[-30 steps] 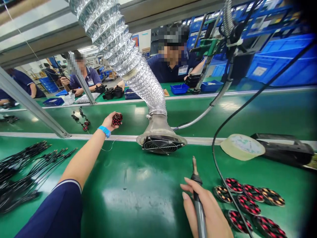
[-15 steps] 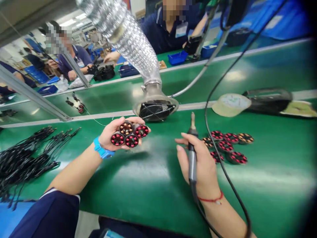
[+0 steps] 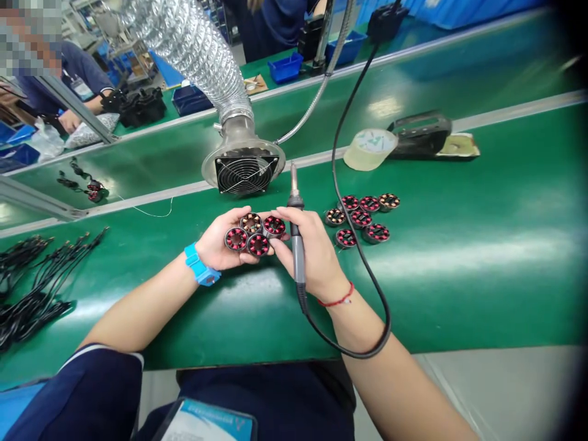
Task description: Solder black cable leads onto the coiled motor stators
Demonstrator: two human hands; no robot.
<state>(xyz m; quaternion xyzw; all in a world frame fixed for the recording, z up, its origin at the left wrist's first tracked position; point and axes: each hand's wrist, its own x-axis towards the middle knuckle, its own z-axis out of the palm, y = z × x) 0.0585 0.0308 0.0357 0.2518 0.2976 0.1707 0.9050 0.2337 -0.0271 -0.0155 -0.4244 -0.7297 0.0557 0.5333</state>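
Note:
My left hand (image 3: 219,240) is closed around several small round motor stators (image 3: 236,239), held in a cluster above the bench. Most have red windings; the rear one (image 3: 250,223) is copper-coloured. In my right hand (image 3: 319,251) is a soldering iron (image 3: 298,257) with a grey and black handle, its tip pointing up and away from the stators. The thumb and forefinger of that hand reach to the rightmost stator (image 3: 274,226) and appear to touch it. More stators (image 3: 361,218) lie in a loose group on the bench, right of my right hand.
A fume extractor hood (image 3: 245,171) on a silver duct (image 3: 197,61) hangs just beyond my hands. The iron's black cord (image 3: 337,165) loops over the right side. Black cables (image 3: 41,288) lie left. A tape roll (image 3: 370,149) and black holder (image 3: 422,136) stand behind.
My right hand with the soldering iron has moved left to the stators in my left hand. The camera view has shifted, showing more of the bench's front edge.

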